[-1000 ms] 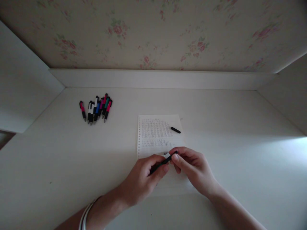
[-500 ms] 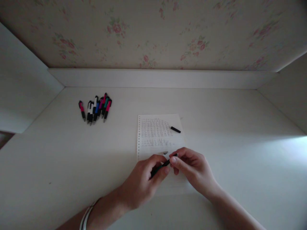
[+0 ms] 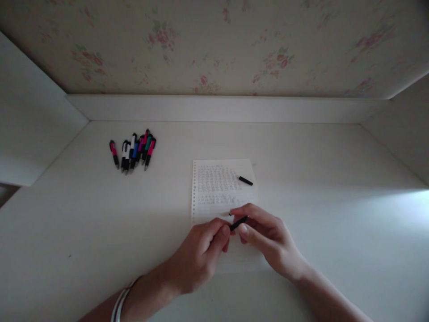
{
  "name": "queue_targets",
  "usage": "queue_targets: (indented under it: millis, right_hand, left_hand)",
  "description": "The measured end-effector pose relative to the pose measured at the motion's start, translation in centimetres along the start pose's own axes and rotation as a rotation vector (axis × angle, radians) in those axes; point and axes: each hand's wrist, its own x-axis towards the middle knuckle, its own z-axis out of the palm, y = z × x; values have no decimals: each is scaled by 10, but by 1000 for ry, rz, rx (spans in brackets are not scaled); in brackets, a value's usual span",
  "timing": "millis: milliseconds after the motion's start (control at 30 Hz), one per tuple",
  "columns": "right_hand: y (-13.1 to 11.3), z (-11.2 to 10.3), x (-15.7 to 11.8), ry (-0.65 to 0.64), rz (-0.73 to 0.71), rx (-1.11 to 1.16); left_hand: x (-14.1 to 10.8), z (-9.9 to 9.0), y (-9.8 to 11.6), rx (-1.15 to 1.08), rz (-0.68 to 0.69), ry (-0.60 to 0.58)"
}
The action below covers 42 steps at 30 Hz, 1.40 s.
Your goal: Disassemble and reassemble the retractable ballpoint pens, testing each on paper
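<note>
My left hand (image 3: 204, 250) is closed on a dark pen (image 3: 238, 222), thumb pressed along it; the slim black end sticks out to the right, and the rest of the pen is hidden in the hand. My right hand (image 3: 268, 235) is around that end with thumb and forefinger apart. Its forefinger reaches over a small pointed piece (image 3: 230, 213), seemingly a pen tip, mostly covered by the finger; whether they touch I cannot tell. Beneath both hands lies a handwritten, punched sheet of paper (image 3: 208, 213). A short black tube (image 3: 246, 180), like a pen grip, rests on its upper right.
Several pens (image 3: 136, 152) in pink, white, blue, purple and green lie in a cluster at the back left of the white desk (image 3: 100, 223). One pink pen (image 3: 114, 154) is a little apart from them. A low white ledge (image 3: 214, 108) runs along the floral wall.
My right fingers have parted from the pen, and the forefinger has moved left over the small pointed piece. My left thumb has shifted up along the pen, covering its green part.
</note>
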Motion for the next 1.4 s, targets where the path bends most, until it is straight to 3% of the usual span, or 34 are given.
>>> queue_targets:
  millis: [233,400,733,933,1267,1400]
  right_hand:
    - [3,3,3,18,0,-20]
    - [4,4,1,57,36,-99]
    - [2,-2,-3,-73,-43,-99]
    - [3,2,0,27,1,-117]
    - [4,-4,-3,-55,-88,-84]
    - [5,-2,0,13,-107,-134]
  left_hand:
    - [0,0,0,2,72,-2]
    - [-1,3,-6,-71,52,16]
    - [-1,0,0,-10,45,-9]
    - [-2,2,-2,-93,19,0]
    - [-2,-1,1,-53,63,-26]
    - [-2,0,-1,-62,61,-29]
